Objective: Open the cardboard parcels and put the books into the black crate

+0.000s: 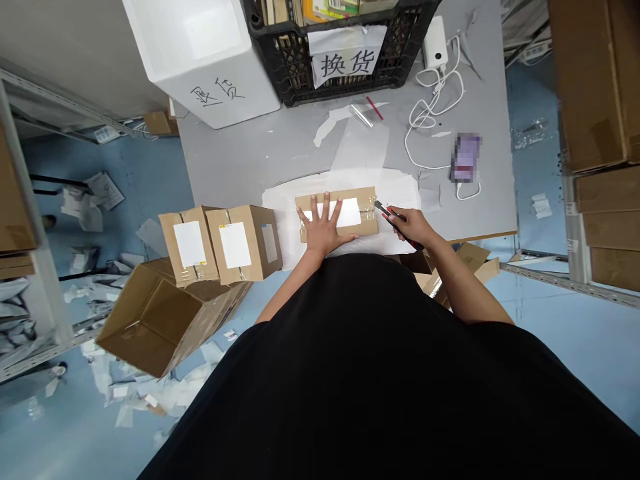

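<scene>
My left hand (pixel 324 228) lies flat with fingers spread on a small cardboard box (pixel 335 230), which has a white label (pixel 347 213) and clear tape across its right end. My right hand (pixel 413 227) grips a black and red utility knife (pixel 389 215), its blade tip near the taped right edge of the box. The box rests on a white plastic sheet (pixel 395 193) on a grey table (pixel 280 150).
Two taped cartons (pixel 245 243) sit at the table's left edge, above a large open carton (pixel 160 320) on the blue floor. A black crate (pixel 340 87), white foam box (pixel 200 67), pixelated phone (pixel 466 158) and white cable (pixel 425 113) occupy the table's far side.
</scene>
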Tool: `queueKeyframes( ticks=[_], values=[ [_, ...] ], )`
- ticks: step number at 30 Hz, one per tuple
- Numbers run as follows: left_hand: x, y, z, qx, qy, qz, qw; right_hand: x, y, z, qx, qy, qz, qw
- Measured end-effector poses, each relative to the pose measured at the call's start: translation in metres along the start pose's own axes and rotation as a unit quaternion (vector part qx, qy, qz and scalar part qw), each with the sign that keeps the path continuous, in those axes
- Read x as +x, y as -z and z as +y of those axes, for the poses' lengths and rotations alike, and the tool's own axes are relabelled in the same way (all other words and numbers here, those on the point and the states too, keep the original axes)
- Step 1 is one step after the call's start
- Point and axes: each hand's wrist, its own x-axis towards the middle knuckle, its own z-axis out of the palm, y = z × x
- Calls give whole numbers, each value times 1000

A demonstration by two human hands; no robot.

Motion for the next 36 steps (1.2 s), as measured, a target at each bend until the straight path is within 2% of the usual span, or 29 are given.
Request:
queueKeyframes(
  ticks=[10,16,24,28,30,33,36],
  values=[
    [0,-5,-3,5,-16,19,1000,-8,3,-9,-55,-16,-13,998],
    [2,-8,-5,5,-21,29,999,-26,1,-2,-55,-16,-30,998],
    [3,-12,-6,-3,-18,37,999,-41,-15,13,-40,-13,-40,998],
    [3,-14,-8,-12,-26,52,998,-49,-17,21,-8,-13,-4,1000],
    [3,-16,-9,-14,-35,63,997,-52,-16,32,24,-27,24,999],
    [1,-20,-13,-20,-50,90,995,-49,-15,62,39,-69,89,993],
    [-3,-23,-20,-34,-68,123,989,-30,-21,95,-47,-108,146,982]
  ],
)
